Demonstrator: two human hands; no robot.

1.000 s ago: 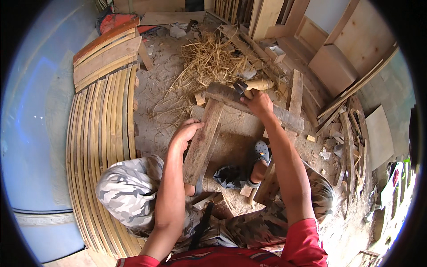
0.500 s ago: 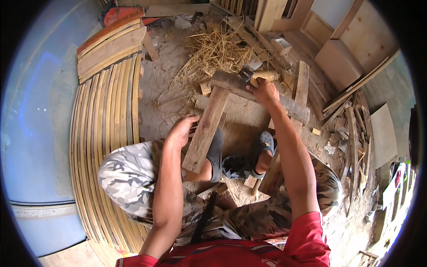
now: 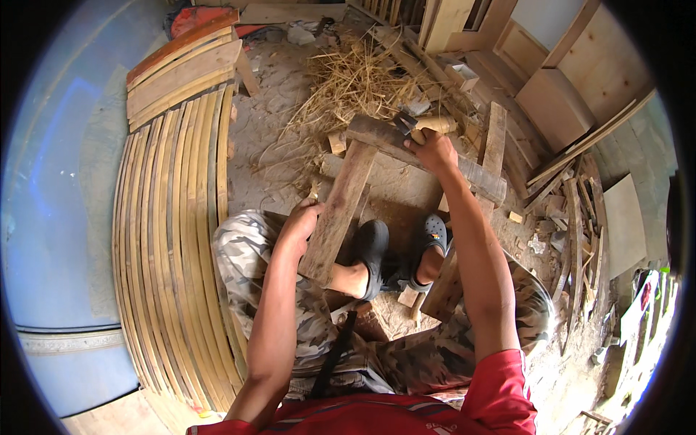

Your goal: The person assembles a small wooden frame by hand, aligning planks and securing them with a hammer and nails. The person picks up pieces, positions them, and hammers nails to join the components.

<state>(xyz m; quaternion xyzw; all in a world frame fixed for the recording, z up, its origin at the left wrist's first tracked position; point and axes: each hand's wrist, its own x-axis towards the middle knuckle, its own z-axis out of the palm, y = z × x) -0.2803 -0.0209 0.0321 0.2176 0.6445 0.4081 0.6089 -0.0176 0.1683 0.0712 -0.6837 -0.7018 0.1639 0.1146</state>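
Note:
A worn wooden frame of thick planks stands between my knees, its top beam (image 3: 384,139) running across and a slanted leg (image 3: 339,206) coming down toward me. My right hand (image 3: 435,151) rests at the beam, fingers closed around a hand tool (image 3: 406,123) with a dark metal head and a short pale handle. I cannot tell the tool's exact kind. Beside the slanted leg, on its left, my left hand (image 3: 301,220) is closed on a small pale wood piece (image 3: 314,191) that sticks up above the fingers. Most of that piece is hidden.
Long bamboo slats (image 3: 170,239) lie side by side at my left, next to a blue surface (image 3: 58,217). A straw heap (image 3: 355,80) sits beyond the frame. Boards and scraps (image 3: 580,225) clutter the right. My dark clogs (image 3: 371,250) stand beneath the frame.
My left hand has closed, and a small pale wood piece now shows above it. My left knee and foot have shifted right. The right hand and its tool stay nearly in place.

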